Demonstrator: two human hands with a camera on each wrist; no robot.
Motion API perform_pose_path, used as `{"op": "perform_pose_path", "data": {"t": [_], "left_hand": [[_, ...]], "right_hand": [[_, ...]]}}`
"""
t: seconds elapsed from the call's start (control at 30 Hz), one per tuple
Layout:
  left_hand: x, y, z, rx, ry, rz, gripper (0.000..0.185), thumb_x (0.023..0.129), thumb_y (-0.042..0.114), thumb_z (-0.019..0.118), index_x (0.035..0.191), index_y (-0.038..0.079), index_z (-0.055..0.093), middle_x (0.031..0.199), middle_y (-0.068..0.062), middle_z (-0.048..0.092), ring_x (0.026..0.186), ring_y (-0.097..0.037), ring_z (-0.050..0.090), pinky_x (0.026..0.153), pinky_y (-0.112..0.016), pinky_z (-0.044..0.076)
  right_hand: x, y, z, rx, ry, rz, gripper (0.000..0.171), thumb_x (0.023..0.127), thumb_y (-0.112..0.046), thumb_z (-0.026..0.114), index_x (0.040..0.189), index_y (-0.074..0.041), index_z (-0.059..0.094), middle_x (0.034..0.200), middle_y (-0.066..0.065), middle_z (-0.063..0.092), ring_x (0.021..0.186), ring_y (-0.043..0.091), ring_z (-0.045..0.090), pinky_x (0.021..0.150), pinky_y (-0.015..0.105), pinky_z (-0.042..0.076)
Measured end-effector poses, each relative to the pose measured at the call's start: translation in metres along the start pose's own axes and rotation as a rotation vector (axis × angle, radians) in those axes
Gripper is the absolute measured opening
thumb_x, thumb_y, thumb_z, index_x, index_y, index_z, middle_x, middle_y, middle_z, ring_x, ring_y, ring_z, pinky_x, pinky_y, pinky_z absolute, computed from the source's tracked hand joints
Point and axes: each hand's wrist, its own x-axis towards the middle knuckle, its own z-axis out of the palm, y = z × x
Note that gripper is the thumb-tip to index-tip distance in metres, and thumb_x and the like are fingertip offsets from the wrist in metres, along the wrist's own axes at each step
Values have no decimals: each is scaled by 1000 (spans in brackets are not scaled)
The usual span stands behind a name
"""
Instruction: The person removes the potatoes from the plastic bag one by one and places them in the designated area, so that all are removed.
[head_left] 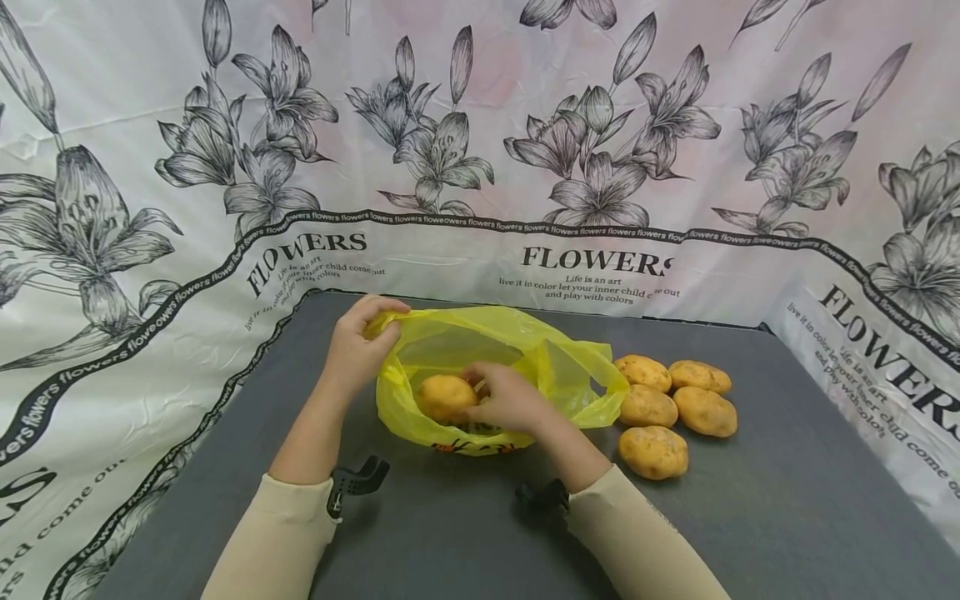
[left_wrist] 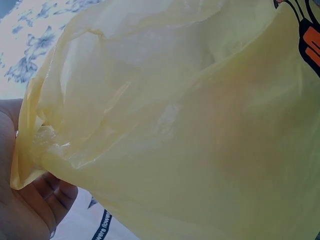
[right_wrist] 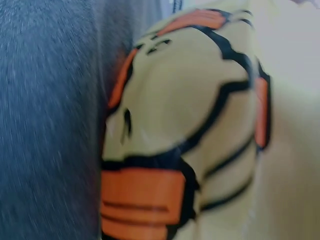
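left hand [head_left: 356, 346] pinching yellow bag [head_left: 558, 367] rim, right hand [head_left: 510, 400] gripping potato [head_left: 445, 397]

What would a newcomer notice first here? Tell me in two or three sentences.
The bright yellow plastic bag in the middle of the dark grey table stands out first. The left hand pinches its rim open while the right hand holds a potato at its mouth. Next comes the cluster of five loose potatoes just right of the bag, and the flower-printed sheet behind.
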Motion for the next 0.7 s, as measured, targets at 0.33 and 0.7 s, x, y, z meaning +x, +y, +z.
{"op": "perform_pose_path", "data": {"t": [0.33, 0.7], "left_hand": [[1, -1, 1, 4, -1, -1, 22, 94, -10, 59, 112, -7, 71, 117, -21, 63, 106, -21, 54, 83, -27, 46], [0, -1, 1, -1, 2, -1, 22, 94, -9, 58, 113, -8, 70, 118, -21, 63, 105, -19, 54, 83, -25, 45]], "right_hand": [[-18, 5, -24, 87, 15, -2, 46, 85, -15, 84, 127, -9, 65, 118, 6, 67, 102, 24, 68, 82, 37, 57], [-42, -4, -44, 112, 26, -37, 45, 87, -15, 82, 128, -9, 65, 122, 5, 66, 108, 27, 67, 85, 37, 57]]}}
